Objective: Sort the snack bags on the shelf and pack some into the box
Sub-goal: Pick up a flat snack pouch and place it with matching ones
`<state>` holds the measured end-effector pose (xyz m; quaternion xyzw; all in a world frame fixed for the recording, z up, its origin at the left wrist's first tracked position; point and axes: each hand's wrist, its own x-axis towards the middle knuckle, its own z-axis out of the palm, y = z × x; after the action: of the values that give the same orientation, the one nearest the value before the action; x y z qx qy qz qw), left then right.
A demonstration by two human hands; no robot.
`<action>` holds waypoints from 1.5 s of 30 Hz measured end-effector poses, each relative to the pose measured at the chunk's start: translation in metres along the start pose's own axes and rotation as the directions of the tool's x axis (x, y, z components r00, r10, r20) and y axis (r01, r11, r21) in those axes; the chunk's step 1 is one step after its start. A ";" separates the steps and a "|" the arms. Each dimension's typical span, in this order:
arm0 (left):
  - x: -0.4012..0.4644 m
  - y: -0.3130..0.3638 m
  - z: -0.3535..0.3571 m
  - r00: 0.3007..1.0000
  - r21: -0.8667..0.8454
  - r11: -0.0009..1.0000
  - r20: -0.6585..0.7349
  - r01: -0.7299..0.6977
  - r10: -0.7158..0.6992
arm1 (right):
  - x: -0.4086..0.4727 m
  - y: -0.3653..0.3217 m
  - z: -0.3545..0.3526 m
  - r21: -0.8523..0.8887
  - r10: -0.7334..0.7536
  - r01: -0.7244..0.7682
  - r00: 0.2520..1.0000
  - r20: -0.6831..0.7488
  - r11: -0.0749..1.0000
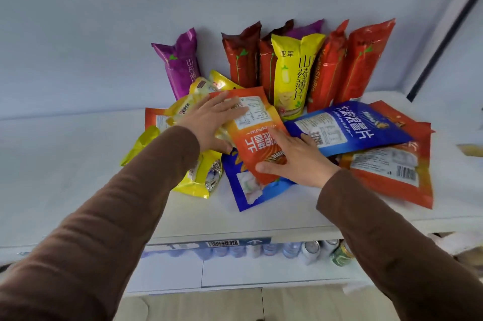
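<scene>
An orange snack bag (257, 135) lies back side up on top of a loose pile on the white shelf (78, 153). My left hand (209, 124) grips its upper left edge, and my right hand (295, 156) holds its lower right edge, thumb under the bottom corner. Around it lie a blue bag (347, 127), another blue bag (251, 190) beneath, yellow bags (198, 177) at left and an orange bag (392, 171) at right. Upright against the back wall stand a purple bag (180, 64), dark red bags (241, 59), a yellow bag (294, 72) and orange-red bags (363, 64).
A lower shelf holds several bottles and cans (300, 250) behind a shelf edge with a barcode label (222, 243). A dark vertical strip (444, 30) runs along the right wall. Bare shelf surface stretches to the left of the pile.
</scene>
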<state>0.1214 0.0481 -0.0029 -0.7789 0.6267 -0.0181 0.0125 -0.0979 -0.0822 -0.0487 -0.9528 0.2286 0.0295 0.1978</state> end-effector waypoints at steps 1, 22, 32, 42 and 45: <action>0.006 -0.001 0.001 0.999 -0.005 0.999 0.020 -0.036 0.036 | 0.000 0.000 0.000 0.016 0.002 -0.002 1.000 0.001 1.000; -0.021 -0.008 -0.065 0.737 -0.824 0.545 -0.465 -0.157 -0.490 | 0.006 -0.065 -0.062 0.828 0.253 0.450 0.804 -0.539 0.334; -0.055 -0.009 -0.047 0.939 -0.969 0.194 -0.204 -0.154 -0.275 | 0.022 -0.087 -0.066 0.869 0.314 0.439 0.812 -0.492 0.229; -0.066 -0.023 -0.038 0.956 -0.966 0.240 -0.157 -0.097 -0.247 | 0.020 -0.088 -0.062 0.949 0.212 0.244 0.935 -0.285 0.200; -0.064 -0.029 -0.039 0.824 -0.715 0.699 -0.386 0.016 -0.415 | 0.022 -0.092 -0.057 0.942 0.279 0.283 0.904 -0.324 0.178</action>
<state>0.1345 0.1170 0.0363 -0.7626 0.4669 0.0029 -0.4476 -0.0389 -0.0388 0.0336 -0.5809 0.2292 -0.3338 0.7061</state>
